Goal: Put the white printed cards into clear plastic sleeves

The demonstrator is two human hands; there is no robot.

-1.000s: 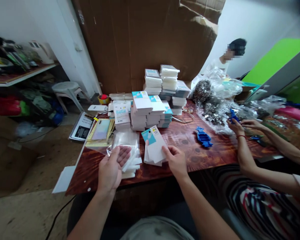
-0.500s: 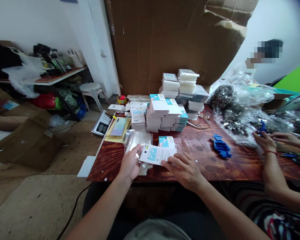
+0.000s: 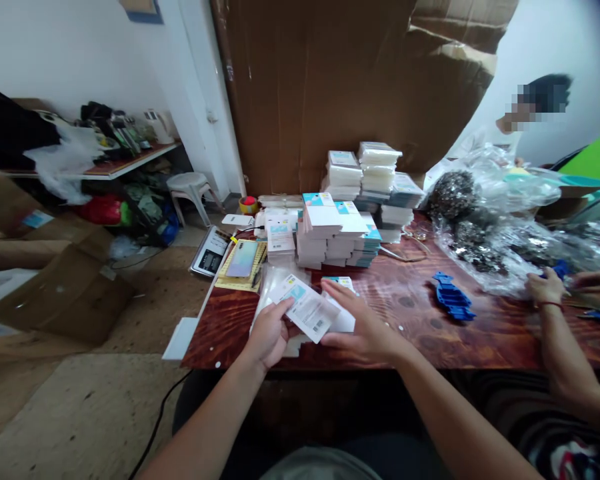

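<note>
My left hand (image 3: 270, 335) grips a printed white-and-blue packaging card (image 3: 310, 312), thumb on top, tilted over the table's front edge. My right hand (image 3: 364, 327) is open at the card's right side, thumb and fingers apart; whether a fingertip touches the card I cannot tell. Another blue-and-white card (image 3: 344, 323) lies just beyond, partly covered by that hand. Clear plastic sleeves (image 3: 271, 283) lie on the table behind my left hand. Further back stand several stacks of cards (image 3: 320, 223).
A phone (image 3: 242, 259) rests on a yellow pad at the left. A blue plastic part (image 3: 453, 297) lies to the right. Beyond it, a co-worker's hands (image 3: 546, 288) handle a blue piece near plastic bags of dark metallic bits (image 3: 473, 233). Bagged stacks (image 3: 379, 167) stand behind.
The card has turned so its right end points down toward me. My right hand has let go of its edge and spread its fingers. The view has shifted slightly.
</note>
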